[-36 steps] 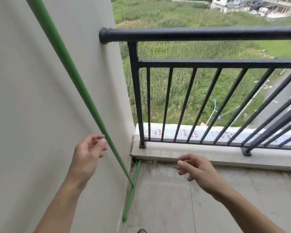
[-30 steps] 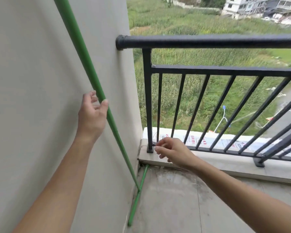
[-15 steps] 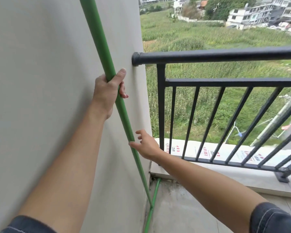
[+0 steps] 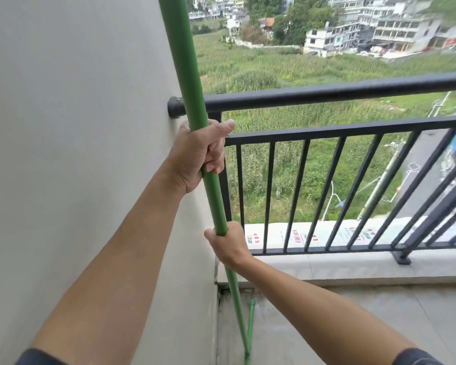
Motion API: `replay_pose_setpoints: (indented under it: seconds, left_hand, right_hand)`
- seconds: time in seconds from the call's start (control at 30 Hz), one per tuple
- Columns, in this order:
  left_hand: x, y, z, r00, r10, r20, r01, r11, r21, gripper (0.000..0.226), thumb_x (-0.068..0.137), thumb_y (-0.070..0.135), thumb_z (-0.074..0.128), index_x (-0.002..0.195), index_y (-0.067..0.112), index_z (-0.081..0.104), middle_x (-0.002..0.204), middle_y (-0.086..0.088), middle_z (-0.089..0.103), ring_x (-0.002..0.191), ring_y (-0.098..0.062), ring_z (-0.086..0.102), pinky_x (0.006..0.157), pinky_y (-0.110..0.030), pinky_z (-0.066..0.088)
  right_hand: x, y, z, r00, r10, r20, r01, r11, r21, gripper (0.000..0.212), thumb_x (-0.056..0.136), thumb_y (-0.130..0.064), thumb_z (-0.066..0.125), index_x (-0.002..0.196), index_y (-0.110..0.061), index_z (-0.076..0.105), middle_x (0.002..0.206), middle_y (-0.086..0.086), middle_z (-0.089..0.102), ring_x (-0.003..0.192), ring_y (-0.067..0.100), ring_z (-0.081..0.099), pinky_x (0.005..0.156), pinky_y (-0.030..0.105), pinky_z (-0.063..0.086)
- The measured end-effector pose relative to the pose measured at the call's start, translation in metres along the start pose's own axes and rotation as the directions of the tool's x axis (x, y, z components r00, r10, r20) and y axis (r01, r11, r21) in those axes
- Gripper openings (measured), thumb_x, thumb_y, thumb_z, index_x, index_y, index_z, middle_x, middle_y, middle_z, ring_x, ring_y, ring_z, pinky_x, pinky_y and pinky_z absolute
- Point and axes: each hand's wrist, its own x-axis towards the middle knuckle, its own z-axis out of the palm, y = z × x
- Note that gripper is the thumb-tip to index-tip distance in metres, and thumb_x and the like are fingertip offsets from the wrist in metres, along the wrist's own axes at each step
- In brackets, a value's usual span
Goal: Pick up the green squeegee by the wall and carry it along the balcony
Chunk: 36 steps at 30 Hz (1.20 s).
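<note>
Both hands have now closed on the green pole (image 4: 192, 101), where a moment ago the right one only reached toward it with spread fingers, so the pole is under a two-handed hold and ready to be lifted or swung. The left hand (image 4: 199, 154) wraps it at centre frame, thumb up near the black railing (image 4: 327, 94); the right hand (image 4: 228, 242) curls round it lower down. The pole's long axis runs steeply from the top centre down to the floor (image 4: 353, 325) at lower centre, leaning along the grey wall (image 4: 77, 127), its foot beside a second green piece (image 4: 251, 327) lying there.
</note>
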Motion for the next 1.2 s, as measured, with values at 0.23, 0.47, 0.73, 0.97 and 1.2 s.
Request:
replay_pose_setpoints:
  seconds: [0.23, 0.47, 0.73, 0.97, 1.2]
  left_hand:
    - [0.032, 0.007, 0.084, 0.969, 0.007, 0.247, 0.002, 0.999, -0.035, 0.048, 0.087, 0.012, 0.060, 0.047, 0.015, 0.032, 0.033, 0.004, 0.033, 0.030, -0.016, 0.027, 0.041, -0.023, 0.033]
    - [0.037, -0.005, 0.205, 0.901, -0.031, 0.433, 0.062, 0.996, -0.058, 0.050, 0.088, 0.013, 0.060, 0.047, 0.015, 0.032, 0.034, 0.004, 0.034, 0.033, -0.016, 0.029, 0.044, -0.026, 0.032]
    - [0.039, 0.005, 0.338, 0.685, -0.036, 0.728, 0.128, 0.989, -0.072, 0.050, 0.084, 0.016, 0.061, 0.042, 0.018, 0.034, 0.032, 0.008, 0.035, 0.031, -0.013, 0.029, 0.045, -0.021, 0.033]
    - [0.022, 0.008, 0.449, 0.695, 0.018, 0.719, 0.127, 0.981, -0.147, 0.051, 0.087, 0.011, 0.059, 0.043, 0.020, 0.035, 0.034, 0.006, 0.033, 0.032, -0.014, 0.026, 0.043, -0.023, 0.029]
    - [0.014, 0.004, 0.535, 0.614, 0.035, 0.789, 0.169, 0.970, -0.175, 0.048, 0.087, 0.006, 0.057, 0.044, 0.019, 0.039, 0.036, 0.005, 0.035, 0.033, -0.014, 0.028, 0.044, -0.027, 0.028]
  right_hand:
    - [-0.004, 0.005, -0.085, 0.983, -0.040, -0.179, 0.050, 0.997, 0.051, 0.031, 0.067, -0.018, 0.057, 0.046, -0.019, 0.034, 0.044, -0.001, 0.032, 0.038, 0.013, 0.029, 0.040, 0.029, 0.025]
    - [-0.045, 0.037, -0.202, 0.952, 0.003, -0.305, 0.027, 0.995, 0.096, 0.040, 0.074, -0.007, 0.055, 0.046, -0.020, 0.030, 0.040, -0.006, 0.030, 0.036, 0.014, 0.028, 0.041, 0.027, 0.025]
    - [-0.102, 0.057, -0.323, 0.900, 0.012, -0.435, 0.052, 0.990, 0.134, 0.037, 0.076, -0.012, 0.060, 0.047, -0.020, 0.037, 0.043, -0.003, 0.034, 0.038, 0.016, 0.033, 0.042, 0.030, 0.030]
    - [-0.146, 0.071, -0.409, 0.797, 0.032, -0.603, 0.069, 0.987, 0.144, 0.035, 0.073, -0.013, 0.058, 0.046, -0.019, 0.036, 0.041, -0.002, 0.031, 0.039, 0.017, 0.030, 0.044, 0.034, 0.026]
    - [-0.184, 0.090, -0.480, 0.652, 0.083, -0.754, 0.059, 0.985, 0.159, 0.046, 0.075, -0.009, 0.060, 0.039, -0.023, 0.034, 0.039, -0.008, 0.030, 0.036, 0.016, 0.028, 0.043, 0.030, 0.025]
